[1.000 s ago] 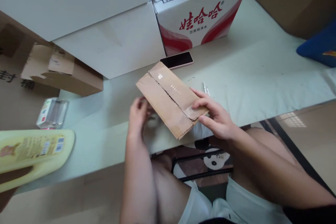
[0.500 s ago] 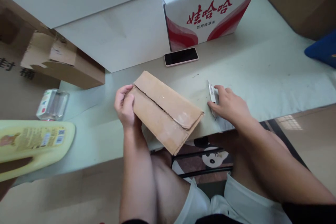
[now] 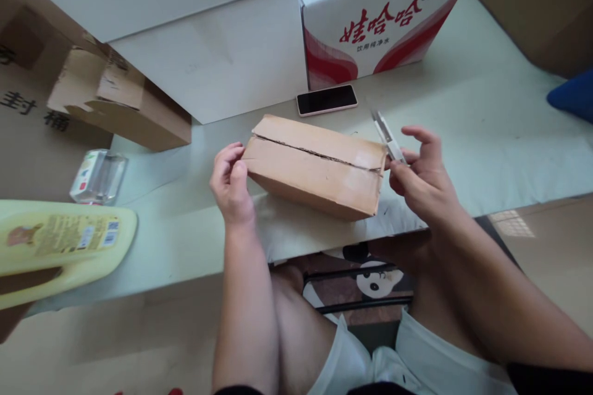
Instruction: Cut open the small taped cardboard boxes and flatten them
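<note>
Centrally, in the head view, a rectangular brown cardboard box (image 3: 312, 163) with a rough-edged lengthwise seam is positioned over the creased, pale green cloth (image 3: 491, 129). Left hand (image 3: 234, 188): fingers curled, holding the box's left end. Right hand (image 3: 426, 185): partly closed, pinching a slim, pale cutter (image 3: 389, 139) beside the right end

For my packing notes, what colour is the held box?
The box is light brown, seen best in the head view.

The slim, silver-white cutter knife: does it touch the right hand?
Touching. The head view shows the lower end of the cutter knife pinched between thumb and fingers of the right hand.
</note>
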Demonstrator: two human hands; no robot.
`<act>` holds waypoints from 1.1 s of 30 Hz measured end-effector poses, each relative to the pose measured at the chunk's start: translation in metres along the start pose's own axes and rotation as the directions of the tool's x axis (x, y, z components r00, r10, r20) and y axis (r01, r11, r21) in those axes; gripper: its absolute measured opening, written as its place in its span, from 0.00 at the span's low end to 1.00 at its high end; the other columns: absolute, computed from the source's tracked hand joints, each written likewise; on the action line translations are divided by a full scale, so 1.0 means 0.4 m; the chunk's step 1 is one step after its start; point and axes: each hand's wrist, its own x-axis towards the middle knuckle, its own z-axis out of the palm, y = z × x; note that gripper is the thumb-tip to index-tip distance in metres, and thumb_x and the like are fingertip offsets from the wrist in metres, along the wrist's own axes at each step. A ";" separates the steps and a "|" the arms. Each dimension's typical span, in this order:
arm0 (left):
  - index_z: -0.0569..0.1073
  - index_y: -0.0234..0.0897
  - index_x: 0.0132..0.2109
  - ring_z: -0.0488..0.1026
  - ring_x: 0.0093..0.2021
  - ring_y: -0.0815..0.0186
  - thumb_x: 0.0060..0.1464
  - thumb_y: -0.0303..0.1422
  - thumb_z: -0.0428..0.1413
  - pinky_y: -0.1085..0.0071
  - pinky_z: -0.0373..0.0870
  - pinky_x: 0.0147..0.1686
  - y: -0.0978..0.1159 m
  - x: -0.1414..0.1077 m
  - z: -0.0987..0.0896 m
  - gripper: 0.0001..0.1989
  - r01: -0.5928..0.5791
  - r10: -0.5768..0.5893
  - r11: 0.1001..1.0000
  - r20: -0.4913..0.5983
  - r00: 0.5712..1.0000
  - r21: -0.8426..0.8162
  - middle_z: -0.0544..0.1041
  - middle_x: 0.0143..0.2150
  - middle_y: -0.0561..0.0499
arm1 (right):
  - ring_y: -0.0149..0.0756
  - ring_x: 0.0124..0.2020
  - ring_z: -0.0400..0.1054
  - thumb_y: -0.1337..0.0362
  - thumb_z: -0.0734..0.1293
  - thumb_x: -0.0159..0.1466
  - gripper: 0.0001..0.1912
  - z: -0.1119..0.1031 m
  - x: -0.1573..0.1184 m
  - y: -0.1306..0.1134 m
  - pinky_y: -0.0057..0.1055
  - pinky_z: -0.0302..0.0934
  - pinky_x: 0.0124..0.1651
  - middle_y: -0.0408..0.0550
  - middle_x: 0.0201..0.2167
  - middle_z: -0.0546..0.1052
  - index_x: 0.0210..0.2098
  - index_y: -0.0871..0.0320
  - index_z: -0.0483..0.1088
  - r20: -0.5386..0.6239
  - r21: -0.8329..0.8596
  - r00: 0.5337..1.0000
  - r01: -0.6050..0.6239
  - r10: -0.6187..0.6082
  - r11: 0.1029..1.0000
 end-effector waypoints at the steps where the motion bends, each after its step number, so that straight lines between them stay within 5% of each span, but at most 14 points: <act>1: 0.74 0.40 0.46 0.70 0.58 0.57 0.58 0.46 0.52 0.60 0.68 0.57 0.005 -0.001 0.002 0.16 -0.012 0.012 1.000 0.003 1.000 -0.016 0.73 0.53 0.44 | 0.26 0.17 0.59 0.59 0.64 0.67 0.14 -0.001 -0.004 -0.004 0.28 0.54 0.20 0.39 0.31 0.72 0.52 0.47 0.64 -0.014 0.091 1.000 0.011 -0.010 0.996; 4: 0.75 0.40 0.46 0.72 0.56 0.57 0.55 0.45 0.58 0.60 0.68 0.57 0.022 -0.003 0.009 0.17 -0.038 0.037 0.996 -0.016 0.999 -0.077 0.75 0.51 0.45 | 0.33 0.26 0.69 0.53 0.68 0.62 0.14 -0.006 -0.012 -0.026 0.33 0.64 0.28 0.43 0.35 0.74 0.46 0.47 0.69 -0.010 0.317 0.997 0.071 -0.072 0.946; 9: 0.74 0.38 0.40 0.73 0.52 0.59 0.51 0.47 0.62 0.62 0.68 0.55 0.043 -0.002 0.015 0.17 0.025 -0.024 0.995 0.018 1.000 -0.094 0.74 0.50 0.44 | 0.49 0.44 0.73 0.35 0.66 0.53 0.34 -0.024 -0.015 -0.073 0.47 0.70 0.41 0.48 0.42 0.76 0.56 0.41 0.66 0.049 0.412 0.985 0.129 -0.163 0.902; 12: 0.72 0.37 0.35 0.74 0.47 0.61 0.50 0.48 0.63 0.65 0.69 0.51 0.049 -0.001 0.018 0.18 0.066 -0.066 0.990 0.004 0.998 -0.127 0.73 0.47 0.45 | 0.44 0.34 0.70 0.40 0.70 0.54 0.26 -0.023 -0.013 -0.085 0.42 0.67 0.33 0.45 0.33 0.74 0.50 0.39 0.70 -0.082 0.339 0.979 0.205 -0.189 0.918; 15: 0.71 0.38 0.35 0.73 0.44 0.64 0.52 0.48 0.61 0.67 0.69 0.49 0.050 -0.002 0.024 0.17 0.086 -0.091 0.981 -0.020 0.996 -0.175 0.74 0.44 0.47 | 0.33 0.19 0.57 0.46 0.71 0.58 0.11 -0.012 -0.023 -0.093 0.34 0.56 0.22 0.39 0.20 0.62 0.33 0.44 0.72 -0.289 0.272 0.908 0.380 -0.302 0.884; 17: 0.70 0.38 0.36 0.72 0.43 0.65 0.54 0.48 0.61 0.67 0.69 0.49 0.048 -0.003 0.028 0.17 0.087 -0.092 0.978 -0.020 0.996 -0.187 0.74 0.43 0.48 | 0.30 0.16 0.52 0.51 0.70 0.62 0.09 -0.006 -0.038 -0.100 0.33 0.50 0.19 0.38 0.18 0.61 0.30 0.47 0.72 -0.327 0.252 0.892 0.399 -0.311 0.882; 21: 0.69 0.38 0.36 0.71 0.40 0.66 0.54 0.49 0.60 0.69 0.69 0.45 0.043 -0.002 0.033 0.18 0.092 -0.095 0.980 -0.009 0.995 -0.175 0.72 0.40 0.49 | 0.30 0.18 0.57 0.63 0.69 0.62 0.03 -0.016 -0.068 -0.106 0.33 0.50 0.20 0.40 0.21 0.69 0.36 0.52 0.75 -0.149 0.269 0.952 0.299 -0.267 0.916; 24: 0.70 0.38 0.36 0.71 0.38 0.67 0.53 0.50 0.60 0.70 0.68 0.42 0.041 -0.001 0.036 0.19 0.102 -0.106 0.979 -0.012 0.994 -0.177 0.72 0.38 0.50 | 0.30 0.17 0.59 0.67 0.67 0.62 0.06 -0.032 -0.068 -0.099 0.33 0.51 0.20 0.41 0.21 0.71 0.36 0.52 0.77 -0.029 0.187 0.925 0.378 -0.380 0.907; 33: 0.71 0.39 0.37 0.72 0.42 0.65 0.52 0.49 0.61 0.68 0.69 0.47 0.033 -0.001 0.035 0.18 0.099 -0.104 0.978 -0.016 0.995 -0.186 0.74 0.42 0.48 | 0.30 0.15 0.59 0.70 0.64 0.59 0.09 -0.016 -0.049 -0.121 0.30 0.51 0.17 0.40 0.16 0.66 0.28 0.51 0.74 0.053 -0.089 0.870 0.493 -0.490 0.865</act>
